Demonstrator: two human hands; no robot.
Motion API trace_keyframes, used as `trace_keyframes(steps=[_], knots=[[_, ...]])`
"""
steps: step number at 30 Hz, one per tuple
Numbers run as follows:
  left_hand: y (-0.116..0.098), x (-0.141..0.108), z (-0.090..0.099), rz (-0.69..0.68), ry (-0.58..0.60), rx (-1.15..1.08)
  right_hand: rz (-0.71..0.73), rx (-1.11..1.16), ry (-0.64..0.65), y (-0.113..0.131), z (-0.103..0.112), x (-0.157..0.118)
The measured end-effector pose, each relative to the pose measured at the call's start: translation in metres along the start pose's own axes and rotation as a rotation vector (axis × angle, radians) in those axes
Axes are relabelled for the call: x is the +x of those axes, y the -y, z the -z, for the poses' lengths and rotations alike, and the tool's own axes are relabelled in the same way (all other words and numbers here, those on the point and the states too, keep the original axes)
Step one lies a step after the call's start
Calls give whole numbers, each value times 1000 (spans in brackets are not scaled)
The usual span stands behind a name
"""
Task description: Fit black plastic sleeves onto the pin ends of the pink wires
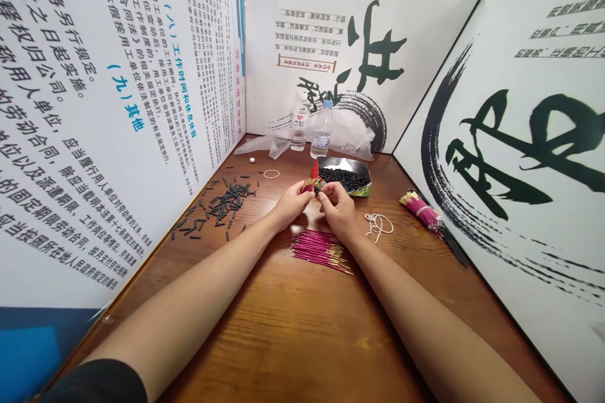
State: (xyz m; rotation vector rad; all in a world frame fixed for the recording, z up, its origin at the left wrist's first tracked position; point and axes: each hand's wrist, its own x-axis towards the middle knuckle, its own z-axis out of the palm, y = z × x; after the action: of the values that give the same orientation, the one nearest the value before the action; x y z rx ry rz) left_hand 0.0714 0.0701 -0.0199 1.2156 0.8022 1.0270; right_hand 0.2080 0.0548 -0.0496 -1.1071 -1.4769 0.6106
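Wooden table [293, 327]: enclosed on three sides by printed white boards [94, 107].

Two water bottles [321, 132] and crumpled clear plastic bags [352, 132]: stood at the far edge, against the back board.

Box of short black tubes [344, 178]: placed just beyond the hands, open at the top.

Loose black tubes [224, 201]: scattered to the left.

Loose pink wires [319, 249], gold-tipped: laid flat just under the right wrist.

Tied wire bundle [423, 209]: set well apart, by the right board.

Rubber bands [378, 225]: heaped beside the right hand; one more [271, 173] lies farther off on the left.

Left hand [290, 201]: fingers closed round a small bunch of wires [311, 184], tips fanned upward.

Right hand [336, 204]: fingertips pinched at the bunch's ends; whether a tube is held cannot be told.

Step judged in hand: sleeving or gathering of the wire ends. The next move is judged to call for a steady left grip and fine alignment at the tips.
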Motion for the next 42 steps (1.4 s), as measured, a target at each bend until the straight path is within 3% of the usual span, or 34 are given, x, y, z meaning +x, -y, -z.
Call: trace_keyframes(steps=[4, 12, 18, 22, 28, 42], knots=[[1, 2, 1, 81, 11, -41, 5, -21, 10, 2, 0, -1], [4, 3, 4, 71, 66, -70, 7, -47, 6, 12, 0, -3], [4, 4, 5, 83, 63, -89, 58, -566, -234, 6, 14, 4], [4, 2, 5, 68, 48, -105, -1, -806, -118, 1, 20, 7], [7, 5, 6, 58, 41, -84, -25, -951, 52, -1, 17, 4], [5, 3, 2, 41, -1, -54, -85, -986, 84, 1, 16, 4]])
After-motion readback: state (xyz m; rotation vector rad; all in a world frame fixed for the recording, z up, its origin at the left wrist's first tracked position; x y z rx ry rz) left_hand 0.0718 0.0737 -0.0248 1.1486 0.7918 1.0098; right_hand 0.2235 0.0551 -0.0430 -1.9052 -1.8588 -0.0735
